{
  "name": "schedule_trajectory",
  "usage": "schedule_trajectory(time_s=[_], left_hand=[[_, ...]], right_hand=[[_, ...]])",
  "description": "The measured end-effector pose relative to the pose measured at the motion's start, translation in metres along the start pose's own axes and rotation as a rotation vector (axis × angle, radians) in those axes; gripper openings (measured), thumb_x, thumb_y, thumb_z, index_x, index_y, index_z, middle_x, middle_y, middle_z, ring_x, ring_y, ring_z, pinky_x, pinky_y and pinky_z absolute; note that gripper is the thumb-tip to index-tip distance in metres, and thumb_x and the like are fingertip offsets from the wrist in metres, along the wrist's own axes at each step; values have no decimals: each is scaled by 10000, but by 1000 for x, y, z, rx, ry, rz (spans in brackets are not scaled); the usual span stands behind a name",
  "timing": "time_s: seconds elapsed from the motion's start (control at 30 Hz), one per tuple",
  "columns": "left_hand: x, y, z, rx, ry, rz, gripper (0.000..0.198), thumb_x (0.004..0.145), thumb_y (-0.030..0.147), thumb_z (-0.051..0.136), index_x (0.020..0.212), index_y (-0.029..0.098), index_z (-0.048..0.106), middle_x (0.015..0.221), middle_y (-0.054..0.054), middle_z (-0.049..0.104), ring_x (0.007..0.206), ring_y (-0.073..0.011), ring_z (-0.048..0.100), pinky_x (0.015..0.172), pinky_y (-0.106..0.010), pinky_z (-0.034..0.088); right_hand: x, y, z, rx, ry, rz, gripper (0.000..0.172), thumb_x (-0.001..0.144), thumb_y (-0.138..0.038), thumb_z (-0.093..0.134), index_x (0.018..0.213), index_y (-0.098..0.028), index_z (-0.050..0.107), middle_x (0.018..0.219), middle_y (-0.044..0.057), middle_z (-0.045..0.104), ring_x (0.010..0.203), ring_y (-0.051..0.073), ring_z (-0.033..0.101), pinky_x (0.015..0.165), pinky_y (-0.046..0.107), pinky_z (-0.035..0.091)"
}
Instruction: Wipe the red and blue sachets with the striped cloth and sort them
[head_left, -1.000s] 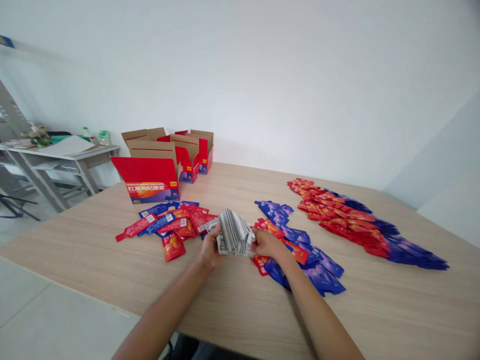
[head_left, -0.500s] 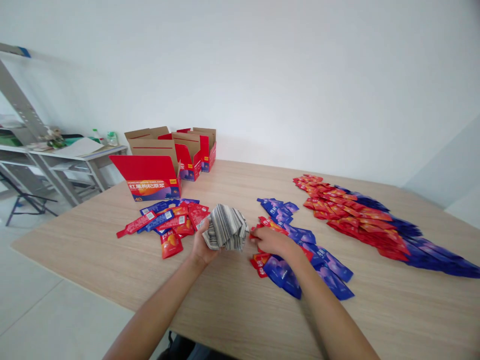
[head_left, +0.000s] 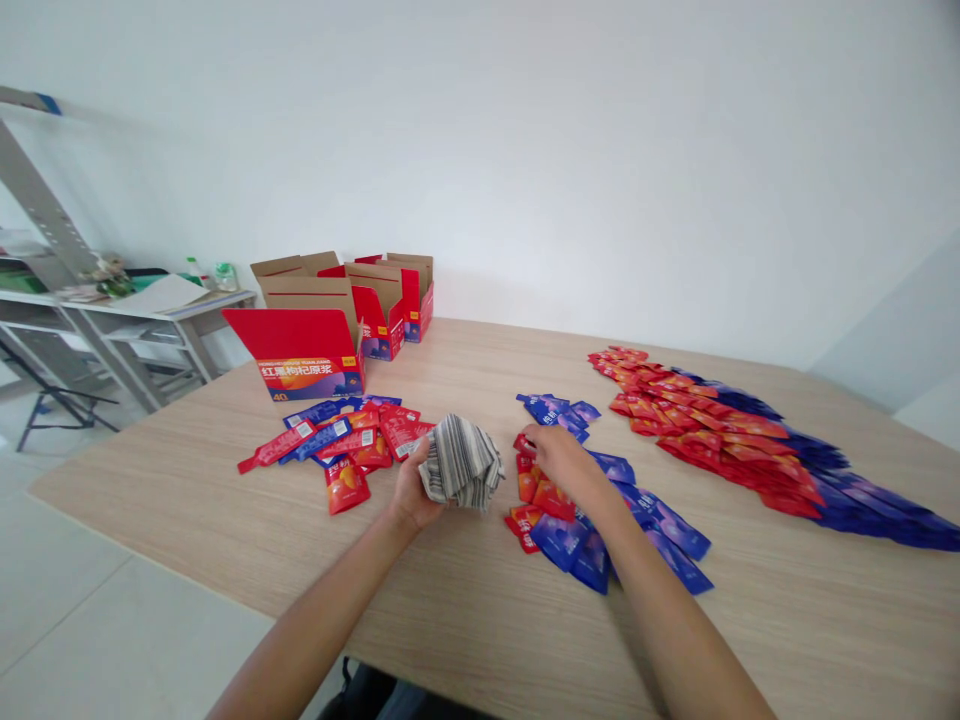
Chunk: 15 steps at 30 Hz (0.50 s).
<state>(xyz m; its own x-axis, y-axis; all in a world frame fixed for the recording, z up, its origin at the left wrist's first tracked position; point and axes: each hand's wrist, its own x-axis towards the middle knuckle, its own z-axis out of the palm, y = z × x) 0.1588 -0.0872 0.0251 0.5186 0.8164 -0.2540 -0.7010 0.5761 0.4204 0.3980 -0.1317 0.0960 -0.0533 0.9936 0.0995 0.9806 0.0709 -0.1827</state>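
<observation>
My left hand [head_left: 417, 494] is wrapped round a bunched cloth [head_left: 461, 462] with grey, black and white stripes, held just above the table. To the right, my right hand [head_left: 556, 462] has its fingers bent and pinched at the end of a red pouch [head_left: 523, 444]; the wrist hides part of the group. Under and beside this hand lie more red pouches [head_left: 553, 499] and several blue pouches [head_left: 559, 540], overlapping one another. Left of the cloth, a loose heap of red and blue pouches [head_left: 349, 484] rests on the table [head_left: 465, 600].
Open red cartons [head_left: 307, 370] with raised flaps stand at the back left. A long, dense row of red and blue pouches [head_left: 720, 440] runs along the right side. A grey desk [head_left: 176, 310] with small items is beyond the table's left edge, against the wall.
My right hand has moved away from me and slightly right, uncovering red pouches nearer to me. My left hand and the cloth have shifted slightly to the right.
</observation>
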Motion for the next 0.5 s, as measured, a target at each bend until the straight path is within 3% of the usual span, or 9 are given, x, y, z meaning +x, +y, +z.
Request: schedule_trajectory(time_s=[0.13,0.2,0.27,0.37,0.43,0.5], left_hand=[[-5,-8,10,5,34,-32,401,1013,377,450,953,92,726,849,-115,780,765,-231,747,801,-358,582],[-10,-11,16,6,50,-54,438,1022,391,430,935,80,725,836,-122,775,736,-223,741,762,-346,586],[-13,-13,20,-4,43,-73,472,1027,411,410,936,71,724,813,-126,766,699,-215,731,702,-329,585],[-17,-13,23,-52,37,-96,540,1039,429,357,832,78,711,699,-107,727,577,-164,681,549,-247,535],[-18,-12,23,-71,51,-101,554,1045,414,338,769,92,694,661,-99,711,543,-145,664,498,-215,504],[-19,-11,24,-67,44,-99,517,1042,396,353,809,97,704,704,-101,731,582,-155,691,527,-223,528]], right_hand=[[-4,-2,-14,-19,146,66,477,821,54,377,1186,-95,646,1105,164,721,1072,251,657,950,311,421],[-8,-19,-11,1,231,-5,517,843,49,372,1274,-115,607,1202,152,695,1136,245,634,1012,332,418],[-13,-45,2,31,265,-188,499,872,28,394,1284,-153,610,1243,124,683,1181,241,613,1063,356,415],[-20,-84,27,42,159,-402,274,963,-114,472,1127,-166,686,1166,123,707,1108,242,647,1023,360,477],[-23,-98,39,48,175,-438,225,976,-238,547,1129,-156,691,1238,148,684,1176,278,619,1099,437,436],[-23,-100,43,50,282,-393,321,988,-335,555,1230,-152,658,1377,177,610,1302,318,540,1188,539,318]])
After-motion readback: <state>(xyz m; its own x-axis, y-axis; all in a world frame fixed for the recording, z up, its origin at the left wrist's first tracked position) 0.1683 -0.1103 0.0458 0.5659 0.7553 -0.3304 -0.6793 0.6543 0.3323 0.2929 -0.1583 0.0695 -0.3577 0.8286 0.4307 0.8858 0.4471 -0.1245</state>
